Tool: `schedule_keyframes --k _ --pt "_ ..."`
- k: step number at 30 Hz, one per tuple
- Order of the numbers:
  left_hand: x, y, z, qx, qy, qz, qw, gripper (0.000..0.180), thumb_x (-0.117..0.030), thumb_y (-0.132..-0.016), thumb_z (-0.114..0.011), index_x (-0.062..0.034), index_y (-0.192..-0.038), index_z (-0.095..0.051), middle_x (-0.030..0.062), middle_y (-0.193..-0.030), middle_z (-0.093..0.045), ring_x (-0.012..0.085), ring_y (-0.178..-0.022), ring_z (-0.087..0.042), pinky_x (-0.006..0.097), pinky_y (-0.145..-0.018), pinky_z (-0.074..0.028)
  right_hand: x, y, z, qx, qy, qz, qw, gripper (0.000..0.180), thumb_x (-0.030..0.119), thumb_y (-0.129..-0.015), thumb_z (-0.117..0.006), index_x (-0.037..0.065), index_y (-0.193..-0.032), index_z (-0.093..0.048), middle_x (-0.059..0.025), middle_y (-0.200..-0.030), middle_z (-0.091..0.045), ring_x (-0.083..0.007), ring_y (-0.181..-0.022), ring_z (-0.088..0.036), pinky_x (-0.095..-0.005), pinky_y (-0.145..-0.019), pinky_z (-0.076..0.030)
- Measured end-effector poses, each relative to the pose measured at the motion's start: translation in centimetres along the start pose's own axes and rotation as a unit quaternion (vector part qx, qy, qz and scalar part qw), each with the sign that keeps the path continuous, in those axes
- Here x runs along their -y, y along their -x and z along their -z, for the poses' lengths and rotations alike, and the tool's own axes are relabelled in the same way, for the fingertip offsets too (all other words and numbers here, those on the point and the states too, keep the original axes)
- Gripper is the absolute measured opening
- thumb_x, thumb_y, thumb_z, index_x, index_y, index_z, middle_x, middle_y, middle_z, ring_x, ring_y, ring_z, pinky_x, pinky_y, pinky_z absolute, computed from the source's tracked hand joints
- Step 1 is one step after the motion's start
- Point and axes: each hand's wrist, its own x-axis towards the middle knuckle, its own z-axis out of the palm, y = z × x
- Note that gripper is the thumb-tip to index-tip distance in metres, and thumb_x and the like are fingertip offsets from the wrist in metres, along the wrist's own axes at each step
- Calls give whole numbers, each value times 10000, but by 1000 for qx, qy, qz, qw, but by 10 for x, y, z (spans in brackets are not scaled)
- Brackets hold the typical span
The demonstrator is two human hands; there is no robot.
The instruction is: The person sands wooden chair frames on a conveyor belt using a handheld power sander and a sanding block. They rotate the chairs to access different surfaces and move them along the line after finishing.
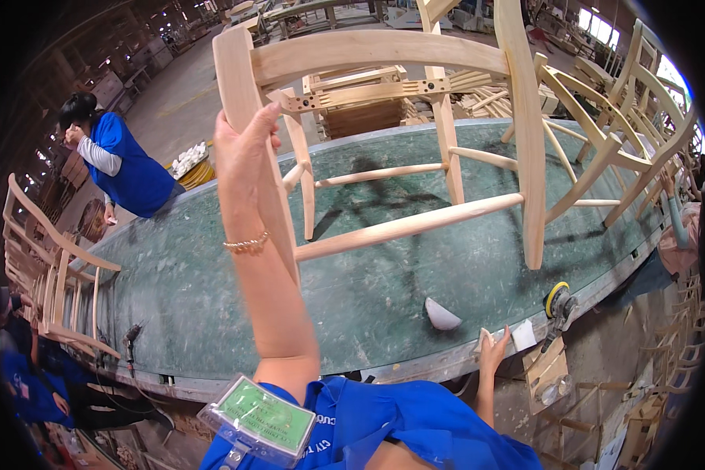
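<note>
Wide and dim, the workshop stretches behind a long counter with a worn green top, marked by pale scratches and dust. On this counter stands an unpainted wooden chair frame, with no seat panel yet. It rests on its legs, so all its rails are open to reach from every side.

My left hand is raised and its fingers wrap around the top of the near post of the chair frame; this grip seems to keep the frame steady and upright. My right hand is low at the near edge of the counter, with fingers pinching a small pale sheet, probably sandpaper. Just beside it a round sander with a yellow pad lies at the counter edge, and a folded white piece lies near on the green top.

More chair frames stand on the right end of the counter, and others lean at the left. A person in a blue shirt stands at the far side. Stacks of wooden parts fill the floor behind.
</note>
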Motion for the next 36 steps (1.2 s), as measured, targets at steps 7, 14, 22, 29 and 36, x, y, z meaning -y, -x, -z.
schedule_keyframes --k 7,14,22,29,36 --pt "-7 48 7 -3 28 -38 999 416 -264 -791 -756 -33 -995 -478 24 -705 -552 71 -544 -540 196 -488 -441 -5 -5 -2 6 -63 -13 998 753 149 -791 -657 -23 -1405 -256 -264 -1351 -431 -390 -1245 -440 -391 -1017 -346" --pt "1 75 11 55 72 -88 992 324 -230 -820 -735 -55 -928 -485 23 -684 -553 75 -546 -540 195 -493 -444 -8 -3 -1 -39 -52 -37 997 819 222 -794 -701 -66 -1406 -238 -290 -1417 -332 -379 -1335 -327 -382 -1077 -285" --pt "-2 103 14 20 73 -91 993 295 -174 -829 -717 -42 -958 -487 25 -699 -544 84 -563 -527 206 -503 -437 125 62 -21 136 -191 40 971 833 232 -759 -750 -41 -1396 -288 -219 -1388 -406 -313 -1271 -423 -409 -1037 -355" --pt "-6 131 13 39 75 -99 992 274 -159 -858 -678 -42 -995 -473 18 -712 -538 84 -574 -507 223 -536 -419 298 166 -66 527 -510 70 676 875 273 -735 -795 68 -1419 -290 -108 -1061 -582 -194 -919 -601 -320 -785 -492" --pt "11 192 42 224 108 12 968 400 -296 -871 -664 -21 -1116 -509 46 -877 -605 105 -771 -591 238 -674 -475 271 175 -19 504 -293 64 810 682 149 -791 -721 31 -1374 -388 23 -616 -515 -80 -525 -493 -249 -513 -435"
